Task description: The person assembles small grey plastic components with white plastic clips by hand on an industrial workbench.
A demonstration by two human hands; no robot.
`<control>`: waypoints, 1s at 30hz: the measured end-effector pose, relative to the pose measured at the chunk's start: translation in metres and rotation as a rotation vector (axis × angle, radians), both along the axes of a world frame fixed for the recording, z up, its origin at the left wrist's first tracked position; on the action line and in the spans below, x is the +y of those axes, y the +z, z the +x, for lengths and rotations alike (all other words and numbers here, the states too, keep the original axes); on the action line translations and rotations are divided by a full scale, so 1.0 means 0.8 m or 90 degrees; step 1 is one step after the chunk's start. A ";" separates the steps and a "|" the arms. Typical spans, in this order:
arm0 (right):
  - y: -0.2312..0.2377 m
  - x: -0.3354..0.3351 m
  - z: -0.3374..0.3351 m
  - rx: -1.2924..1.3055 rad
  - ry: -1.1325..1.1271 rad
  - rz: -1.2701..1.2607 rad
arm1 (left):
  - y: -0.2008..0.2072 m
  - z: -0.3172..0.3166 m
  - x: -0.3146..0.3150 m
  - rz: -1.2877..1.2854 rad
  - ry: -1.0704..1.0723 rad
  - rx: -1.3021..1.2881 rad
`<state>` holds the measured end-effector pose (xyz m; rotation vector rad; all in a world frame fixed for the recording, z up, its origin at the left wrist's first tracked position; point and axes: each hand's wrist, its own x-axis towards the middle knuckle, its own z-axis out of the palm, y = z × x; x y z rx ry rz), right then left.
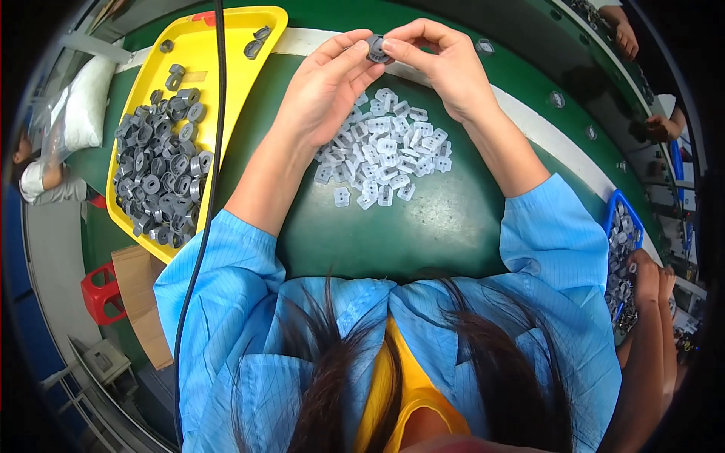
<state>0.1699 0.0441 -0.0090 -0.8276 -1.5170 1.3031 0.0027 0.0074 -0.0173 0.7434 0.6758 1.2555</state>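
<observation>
Between my two hands, above the far edge of the green table, is a round dark grey plastic cap (pixel 377 50). My left hand (pixel 332 79) pinches it from the left with thumb and fingers. From the right, my right hand (pixel 442 64) grips its other side between thumb and forefinger. Just below my hands lies a loose heap of small translucent white plastic pieces (pixel 385 147) with holes in them. To the left, many similar dark grey round caps (pixel 162 166) are piled in a yellow tray (pixel 253 83).
A black cable (pixel 220 98) hangs across the yellow tray. Beyond the table's pale edge runs a green belt (pixel 529 83) carrying a few clear pieces. At right, a co-worker's hands (pixel 649 279) reach by a blue bin (pixel 639 219). A red stool (pixel 102 294) and cardboard (pixel 140 302) stand lower left.
</observation>
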 end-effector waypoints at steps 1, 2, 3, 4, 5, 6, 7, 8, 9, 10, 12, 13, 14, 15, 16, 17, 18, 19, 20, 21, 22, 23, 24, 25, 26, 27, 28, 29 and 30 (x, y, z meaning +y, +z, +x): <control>0.000 -0.001 -0.001 -0.002 0.004 0.001 | -0.002 -0.001 -0.001 0.001 0.004 -0.002; -0.001 -0.001 -0.001 -0.041 -0.013 0.027 | -0.005 -0.002 0.001 0.007 0.001 -0.011; -0.002 -0.002 0.000 -0.080 -0.029 0.052 | -0.007 -0.002 0.001 0.012 -0.001 -0.020; -0.003 0.000 0.002 -0.080 -0.028 0.049 | -0.008 -0.003 0.001 0.009 0.000 -0.020; -0.002 0.003 0.004 -0.129 -0.042 0.111 | -0.008 -0.003 0.001 0.012 -0.006 -0.012; 0.000 0.005 0.007 -0.177 -0.057 0.171 | -0.007 -0.002 0.001 0.014 -0.012 -0.004; 0.010 0.001 0.006 -0.178 -0.062 0.166 | -0.007 -0.001 0.002 0.010 -0.017 -0.004; 0.027 -0.005 0.001 -0.209 -0.074 0.164 | -0.006 -0.001 0.003 0.020 -0.016 0.010; 0.034 -0.008 0.000 -0.239 -0.087 0.162 | -0.006 -0.001 0.004 0.029 -0.015 0.025; 0.031 -0.004 0.005 -0.239 -0.092 0.157 | -0.005 0.000 0.003 0.033 -0.017 0.038; 0.022 0.013 0.020 -0.163 0.087 -0.010 | -0.005 -0.001 0.003 0.043 -0.044 0.059; 0.022 0.017 0.022 -0.123 0.179 -0.090 | -0.003 -0.001 0.003 0.059 -0.062 0.080; 0.026 0.016 0.024 -0.129 0.176 -0.132 | 0.000 0.002 0.001 0.058 -0.055 0.074; 0.027 0.014 0.025 -0.128 0.174 -0.133 | -0.002 0.003 0.001 0.057 -0.058 0.074; 0.030 0.014 0.026 -0.125 0.196 -0.155 | -0.001 0.002 0.002 0.053 -0.054 0.095; 0.033 0.014 0.027 -0.122 0.218 -0.176 | 0.000 0.001 0.002 0.049 -0.049 0.116; 0.035 0.014 0.029 -0.123 0.221 -0.172 | 0.002 0.003 0.001 0.058 -0.031 0.155; 0.035 0.012 0.032 -0.155 0.219 -0.145 | 0.002 0.004 0.000 0.061 -0.028 0.155; 0.036 0.010 0.032 -0.187 0.218 -0.119 | 0.002 0.005 -0.001 0.077 -0.018 0.185; 0.037 0.006 0.028 -0.189 0.221 -0.114 | 0.002 0.006 -0.002 0.092 -0.006 0.214; 0.038 0.001 0.022 -0.285 0.138 -0.023 | 0.002 0.008 -0.002 0.105 0.021 0.232; 0.041 -0.005 0.017 -0.377 0.052 0.069 | 0.003 0.009 -0.003 0.108 0.025 0.232; 0.047 -0.014 0.011 -0.410 0.010 0.152 | 0.005 0.009 -0.003 0.109 0.052 0.231; 0.043 -0.012 0.010 -0.408 0.015 0.156 | 0.006 0.009 -0.004 0.108 0.080 0.232; 0.036 -0.008 0.011 -0.321 0.039 0.137 | 0.006 0.008 -0.003 0.119 0.075 0.203; 0.032 -0.005 0.013 -0.235 0.064 0.116 | 0.009 0.011 -0.003 0.120 0.081 0.206; 0.034 -0.006 0.015 -0.068 0.153 0.006 | 0.010 0.013 -0.006 0.114 0.043 0.130; 0.030 -0.003 0.016 -0.050 0.160 -0.006 | 0.012 0.013 -0.008 0.108 0.005 0.055; 0.030 -0.003 0.013 -0.023 0.179 -0.033 | 0.013 0.010 -0.011 0.096 -0.014 0.058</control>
